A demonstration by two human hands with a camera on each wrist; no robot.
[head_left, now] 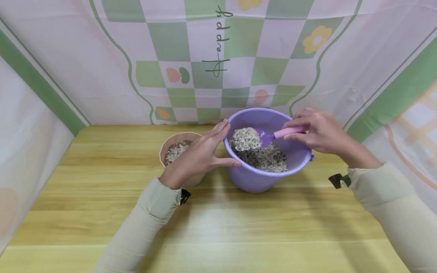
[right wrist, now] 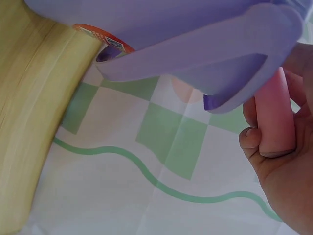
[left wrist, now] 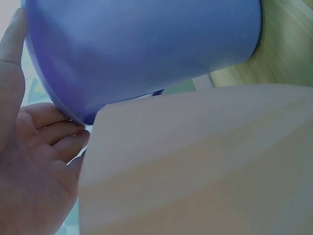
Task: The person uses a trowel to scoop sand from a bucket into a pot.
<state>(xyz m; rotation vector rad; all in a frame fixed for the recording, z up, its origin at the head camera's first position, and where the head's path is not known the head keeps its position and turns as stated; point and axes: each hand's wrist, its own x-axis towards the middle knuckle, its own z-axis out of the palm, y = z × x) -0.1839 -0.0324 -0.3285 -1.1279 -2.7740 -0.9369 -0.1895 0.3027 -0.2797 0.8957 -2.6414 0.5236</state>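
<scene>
A purple bucket (head_left: pixel 250 182) stands on the table, holding a loose mix of pale and dark small grains (head_left: pixel 269 161). My right hand (head_left: pixel 317 131) grips the pink handle of a small shovel (head_left: pixel 288 132) above the bucket's right side. A mound of grains (head_left: pixel 246 139) covers much of its purple blade, which is inside the bucket opening. My left hand (head_left: pixel 198 153) rests on the bucket's left rim, fingers and thumb extended and spread apart. Under that hand stands a peach-coloured pot (head_left: pixel 167 146) with similar grains, partly hidden by the hand and wrist.
The wooden table (head_left: pixel 211 235) reaches a patterned cloth backdrop (head_left: pixel 205 41) just behind the bucket. More cloth hangs at both sides. The bucket's handle (right wrist: pixel 186 51) hangs along its outer side in the right wrist view.
</scene>
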